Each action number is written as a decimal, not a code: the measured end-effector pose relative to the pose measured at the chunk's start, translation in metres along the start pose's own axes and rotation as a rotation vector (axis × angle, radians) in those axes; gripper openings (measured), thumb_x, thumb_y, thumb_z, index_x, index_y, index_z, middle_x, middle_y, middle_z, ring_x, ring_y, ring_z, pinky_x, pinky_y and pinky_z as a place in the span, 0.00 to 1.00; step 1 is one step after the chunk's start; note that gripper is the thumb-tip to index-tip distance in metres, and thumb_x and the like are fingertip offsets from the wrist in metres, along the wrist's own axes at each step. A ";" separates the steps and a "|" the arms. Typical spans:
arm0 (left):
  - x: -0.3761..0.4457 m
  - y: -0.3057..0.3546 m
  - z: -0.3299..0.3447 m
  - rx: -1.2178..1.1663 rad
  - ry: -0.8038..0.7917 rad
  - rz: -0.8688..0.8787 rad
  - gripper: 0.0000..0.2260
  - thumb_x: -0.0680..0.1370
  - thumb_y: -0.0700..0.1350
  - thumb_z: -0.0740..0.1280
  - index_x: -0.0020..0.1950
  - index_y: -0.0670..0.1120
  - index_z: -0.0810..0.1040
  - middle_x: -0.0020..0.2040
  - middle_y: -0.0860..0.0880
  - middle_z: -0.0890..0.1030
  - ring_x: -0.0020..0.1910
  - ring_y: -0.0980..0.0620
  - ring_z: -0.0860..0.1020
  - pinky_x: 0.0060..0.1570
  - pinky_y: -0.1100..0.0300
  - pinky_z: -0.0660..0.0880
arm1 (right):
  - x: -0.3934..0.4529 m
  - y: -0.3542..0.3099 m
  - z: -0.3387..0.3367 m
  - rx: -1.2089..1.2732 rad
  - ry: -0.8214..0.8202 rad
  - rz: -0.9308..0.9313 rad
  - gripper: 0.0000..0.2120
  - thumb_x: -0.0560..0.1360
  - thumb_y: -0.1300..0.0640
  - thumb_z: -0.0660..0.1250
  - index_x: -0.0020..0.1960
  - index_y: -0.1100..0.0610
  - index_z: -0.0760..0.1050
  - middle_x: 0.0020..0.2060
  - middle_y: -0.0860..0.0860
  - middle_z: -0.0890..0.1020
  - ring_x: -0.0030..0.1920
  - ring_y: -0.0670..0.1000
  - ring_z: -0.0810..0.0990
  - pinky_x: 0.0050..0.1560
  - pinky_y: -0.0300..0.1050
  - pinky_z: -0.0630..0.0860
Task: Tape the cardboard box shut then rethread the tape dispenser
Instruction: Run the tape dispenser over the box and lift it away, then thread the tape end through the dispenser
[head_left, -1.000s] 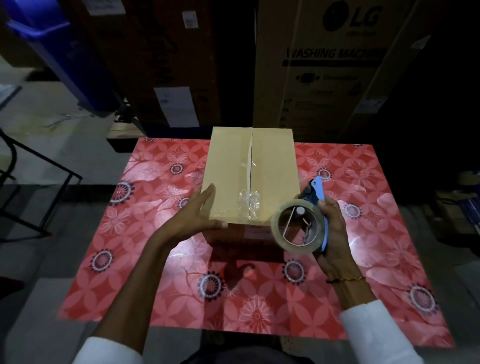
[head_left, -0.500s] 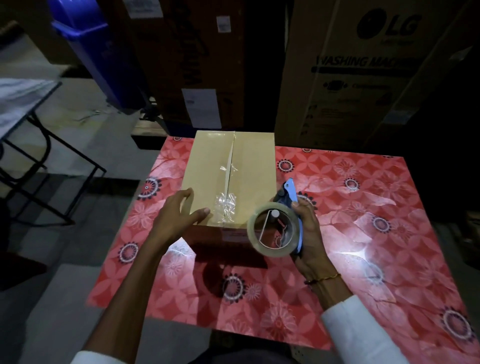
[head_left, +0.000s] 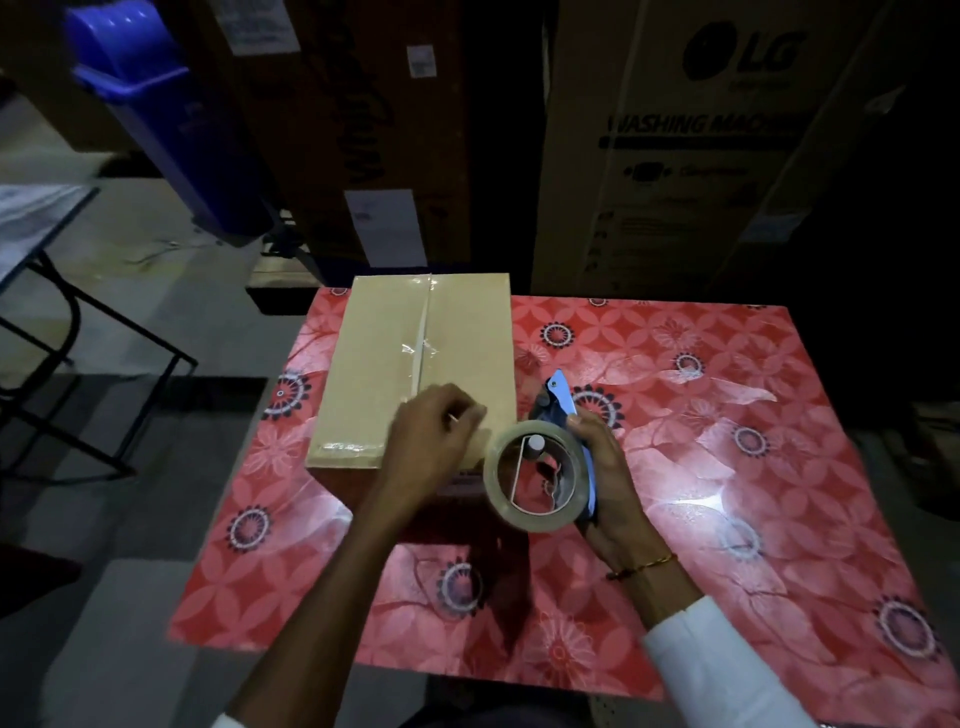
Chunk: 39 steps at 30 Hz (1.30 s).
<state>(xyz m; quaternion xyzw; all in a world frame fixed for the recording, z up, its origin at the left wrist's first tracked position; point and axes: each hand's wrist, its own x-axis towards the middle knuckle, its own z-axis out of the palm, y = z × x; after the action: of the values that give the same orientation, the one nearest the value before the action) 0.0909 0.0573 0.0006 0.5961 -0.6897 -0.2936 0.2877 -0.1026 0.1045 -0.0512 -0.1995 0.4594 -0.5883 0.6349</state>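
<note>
The cardboard box (head_left: 395, 364) stands on the red flowered table (head_left: 727, 467), its flaps closed. Clear tape runs along the middle seam. My left hand (head_left: 434, 434) rests on the near right part of the box top with its fingers bunched together, over the spot where crumpled tape lay. Whether it pinches any tape is hidden. My right hand (head_left: 605, 478) grips the blue tape dispenser (head_left: 563, 410) by its handle, just right of the box's near corner. The clear tape roll (head_left: 535, 475) faces me.
Tall cardboard appliance cartons (head_left: 691, 156) stand right behind the table. A blue bin (head_left: 166, 119) leans at the back left. A black metal frame (head_left: 78, 364) stands on the floor to the left. Bare tablecloth lies right of and in front of the box.
My left hand has moved from the box's near left corner to the near right of its top, and its fingers have closed. The right hand keeps hold of the dispenser. The view shifted left.
</note>
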 end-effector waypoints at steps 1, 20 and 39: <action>-0.003 0.014 0.012 -0.087 -0.063 0.000 0.09 0.77 0.51 0.69 0.45 0.46 0.82 0.41 0.49 0.84 0.40 0.49 0.81 0.43 0.50 0.79 | -0.002 -0.001 -0.006 0.001 0.014 -0.004 0.23 0.65 0.46 0.75 0.56 0.55 0.79 0.46 0.53 0.83 0.47 0.55 0.80 0.52 0.54 0.75; -0.009 0.084 0.163 -0.781 -0.613 -0.475 0.23 0.77 0.59 0.70 0.61 0.42 0.81 0.61 0.40 0.83 0.59 0.42 0.79 0.61 0.43 0.75 | -0.038 -0.056 -0.135 0.130 0.227 0.082 0.14 0.79 0.53 0.64 0.53 0.63 0.81 0.46 0.59 0.84 0.47 0.58 0.84 0.51 0.53 0.81; -0.047 0.085 0.217 -0.772 -0.538 -0.591 0.13 0.84 0.49 0.59 0.57 0.46 0.81 0.46 0.49 0.84 0.42 0.50 0.80 0.40 0.57 0.72 | -0.040 -0.030 -0.180 -0.296 0.240 0.054 0.13 0.83 0.60 0.61 0.66 0.52 0.77 0.52 0.54 0.85 0.44 0.49 0.84 0.44 0.43 0.77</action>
<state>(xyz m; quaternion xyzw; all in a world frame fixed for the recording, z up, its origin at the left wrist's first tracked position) -0.1208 0.1276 -0.0811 0.5195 -0.3848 -0.7350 0.2045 -0.2621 0.1865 -0.1032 -0.2068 0.6185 -0.5166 0.5549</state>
